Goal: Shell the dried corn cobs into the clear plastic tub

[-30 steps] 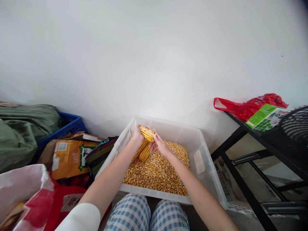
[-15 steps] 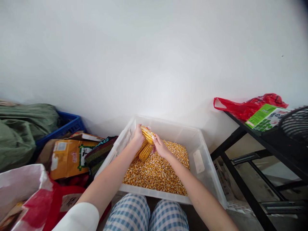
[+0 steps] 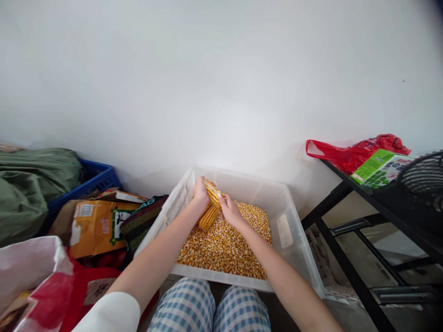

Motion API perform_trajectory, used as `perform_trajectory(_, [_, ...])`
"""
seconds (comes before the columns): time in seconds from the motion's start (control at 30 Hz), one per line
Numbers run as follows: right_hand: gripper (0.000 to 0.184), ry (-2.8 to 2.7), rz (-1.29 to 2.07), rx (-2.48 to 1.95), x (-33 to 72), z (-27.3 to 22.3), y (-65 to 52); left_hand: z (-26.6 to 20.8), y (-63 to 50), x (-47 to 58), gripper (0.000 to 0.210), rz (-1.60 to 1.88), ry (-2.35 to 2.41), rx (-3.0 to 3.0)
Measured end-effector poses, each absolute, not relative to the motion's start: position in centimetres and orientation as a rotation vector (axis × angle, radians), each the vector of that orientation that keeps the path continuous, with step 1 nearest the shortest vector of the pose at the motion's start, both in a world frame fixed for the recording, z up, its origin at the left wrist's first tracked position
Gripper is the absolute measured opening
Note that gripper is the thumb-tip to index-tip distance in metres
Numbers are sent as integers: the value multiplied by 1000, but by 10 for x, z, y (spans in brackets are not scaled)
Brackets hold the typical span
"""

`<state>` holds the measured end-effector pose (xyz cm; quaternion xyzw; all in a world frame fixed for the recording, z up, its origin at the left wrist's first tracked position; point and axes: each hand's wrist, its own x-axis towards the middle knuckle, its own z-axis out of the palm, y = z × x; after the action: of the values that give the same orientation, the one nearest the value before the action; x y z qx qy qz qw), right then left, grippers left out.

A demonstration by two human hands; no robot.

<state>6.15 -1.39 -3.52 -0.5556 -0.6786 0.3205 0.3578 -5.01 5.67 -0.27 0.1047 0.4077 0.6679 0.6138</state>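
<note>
A partly stripped corn cob (image 3: 213, 193) is held between my two hands above a translucent plastic tub (image 3: 242, 281). My left hand (image 3: 200, 192) wraps round its far left end. At its near right end, my right hand (image 3: 228, 210) grips with the thumb lying on the kernels. Directly below, another yellow corn cob (image 3: 208, 218) lies on the heap of loose corn kernels (image 3: 221, 251) in the tub. Part of that lower cob is hidden by my left hand and the held cob.
Left of the tub are an orange carton (image 3: 95, 228), a dark mesh bag (image 3: 143, 223), a blue crate (image 3: 100, 177) and a red-and-white bag (image 3: 51, 281). A black metal rack (image 3: 341, 240) on the right carries a red plastic bag (image 3: 349, 154), a green-and-white box (image 3: 379, 168) and a fan (image 3: 424, 177).
The held cob has tilted a little more steeply, and my hands have shifted slightly on it. The whole view has moved a touch.
</note>
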Motion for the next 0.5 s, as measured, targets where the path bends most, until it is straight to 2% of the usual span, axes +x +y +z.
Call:
perform_trajectory(0.13, [43,-1946,487,-1528,61,-35,-18,-1,53,-48,16,1569,1009,351])
perform_trajectory(0.27, [43,-2019,316,-1597,58,-36,-21,-4,55,-51,17,1539,1050,382])
perform_trajectory(0.5, [59,-1915,449,-1567,58,-25,-18,-7,52,-44,19,1529,1048,489])
